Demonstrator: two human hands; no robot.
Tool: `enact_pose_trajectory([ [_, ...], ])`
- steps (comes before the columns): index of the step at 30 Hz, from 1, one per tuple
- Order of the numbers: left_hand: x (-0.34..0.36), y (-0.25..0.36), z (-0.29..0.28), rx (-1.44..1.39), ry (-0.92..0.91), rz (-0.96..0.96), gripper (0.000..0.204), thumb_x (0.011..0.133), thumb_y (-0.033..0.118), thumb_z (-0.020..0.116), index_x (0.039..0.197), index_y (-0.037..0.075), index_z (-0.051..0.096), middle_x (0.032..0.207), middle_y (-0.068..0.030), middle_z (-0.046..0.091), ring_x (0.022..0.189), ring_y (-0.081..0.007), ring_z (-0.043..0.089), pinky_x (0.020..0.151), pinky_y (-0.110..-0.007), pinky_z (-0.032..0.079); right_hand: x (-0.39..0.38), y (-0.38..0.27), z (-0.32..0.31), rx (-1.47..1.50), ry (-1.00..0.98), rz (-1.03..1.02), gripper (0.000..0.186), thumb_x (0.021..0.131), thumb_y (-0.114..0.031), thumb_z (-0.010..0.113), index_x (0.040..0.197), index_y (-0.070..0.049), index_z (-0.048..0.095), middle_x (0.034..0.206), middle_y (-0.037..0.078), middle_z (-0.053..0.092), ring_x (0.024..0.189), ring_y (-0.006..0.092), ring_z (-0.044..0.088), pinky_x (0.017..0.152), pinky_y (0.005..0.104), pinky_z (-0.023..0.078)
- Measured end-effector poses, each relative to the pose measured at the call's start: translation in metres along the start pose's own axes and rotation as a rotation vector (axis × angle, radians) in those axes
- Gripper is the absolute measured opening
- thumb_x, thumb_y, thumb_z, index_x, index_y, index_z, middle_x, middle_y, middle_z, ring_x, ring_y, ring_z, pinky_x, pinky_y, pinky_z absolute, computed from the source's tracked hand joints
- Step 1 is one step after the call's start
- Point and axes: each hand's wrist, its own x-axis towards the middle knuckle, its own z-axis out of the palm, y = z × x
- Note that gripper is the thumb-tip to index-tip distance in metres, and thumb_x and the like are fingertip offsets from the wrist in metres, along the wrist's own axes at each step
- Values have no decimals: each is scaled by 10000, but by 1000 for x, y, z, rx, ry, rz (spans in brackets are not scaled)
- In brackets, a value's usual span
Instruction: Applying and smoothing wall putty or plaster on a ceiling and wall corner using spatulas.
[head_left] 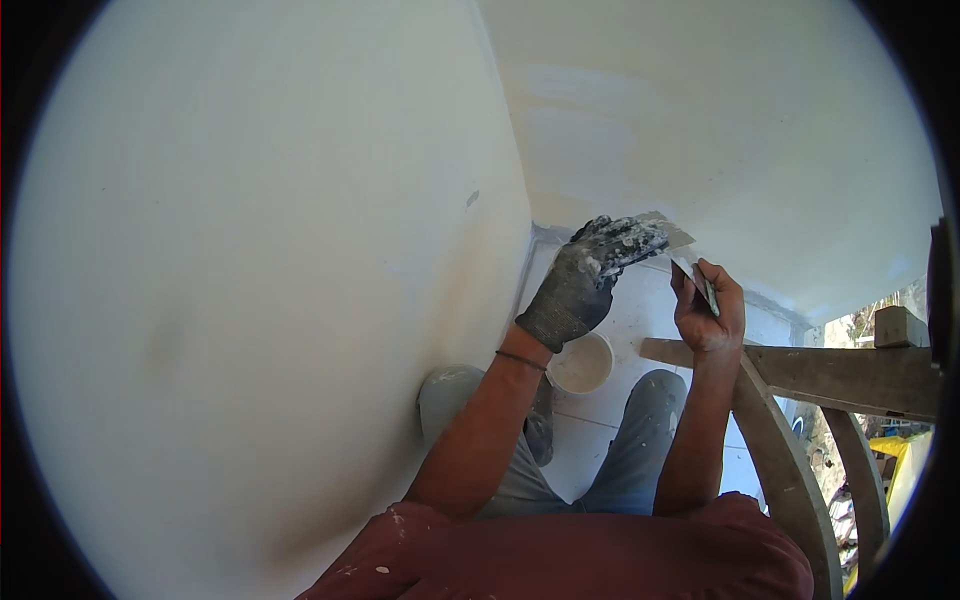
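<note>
My left hand (590,275) wears a dark grey glove smeared with white filler and holds a flat metal blade (668,233) at chest height in front of a white wall corner. My bare right hand (710,310) grips the handle of a putty knife (697,275), whose blade tip meets the blade in my left hand. Both hands are close together, just right of the corner line between the two walls. Below them, on the floor between my knees, stands a white bucket (582,363) with pale filler inside.
A smooth white wall (250,280) fills the left side and a second one (720,130) meets it at the corner. Wooden beams (830,375) of a frame stand at the right. White floor tiles (640,300) lie below.
</note>
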Motion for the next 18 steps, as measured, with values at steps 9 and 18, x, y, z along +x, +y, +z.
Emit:
enact_pose_trajectory([
  [9,-37,-12,12,192,-851,-437,478,807,-34,574,1235,126,713,1210,-172,693,1178,-345,623,1026,-408,501,-28,-23,29,-52,-24,-379,241,972,-88,575,1145,78,561,1055,172,681,997,269,703,882,350,639],
  [18,-52,-68,11,-534,204,-920,236,950,162,627,1092,-23,662,1031,-161,704,891,-289,715,785,-447,589,-37,12,31,-229,-281,-544,297,971,-37,562,1262,27,555,1130,121,684,1106,258,663,1028,432,527],
])
